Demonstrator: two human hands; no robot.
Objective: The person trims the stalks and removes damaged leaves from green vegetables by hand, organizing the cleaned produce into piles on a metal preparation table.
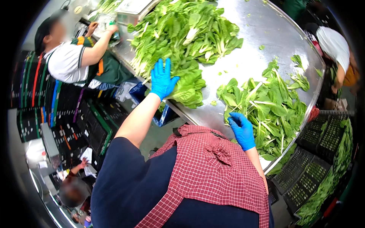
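Note:
My left hand (pixel 162 80), in a blue glove, lies palm down with fingers spread on the near edge of a large heap of leafy greens (pixel 171 37). Broad pale-green leaves (pixel 189 88) lie right beside its thumb. My right hand (pixel 241 129), gloved in blue too, has bent fingers at the left edge of a second pile of loose green leaves and pale stalks (pixel 273 108). Whether its fingertips pinch a leaf cannot be made out. Both piles rest on a stainless steel table (pixel 242 59).
A co-worker (pixel 68 62) stands at the table's left, by a scale (pixel 134 8). Another person (pixel 333 42) bends beyond the right edge. Black crates (pixel 308 171) with greens stand at lower right, stacked black crates (pixel 65 99) at left. A blue-lined bin (pixel 162 116) sits under the near edge.

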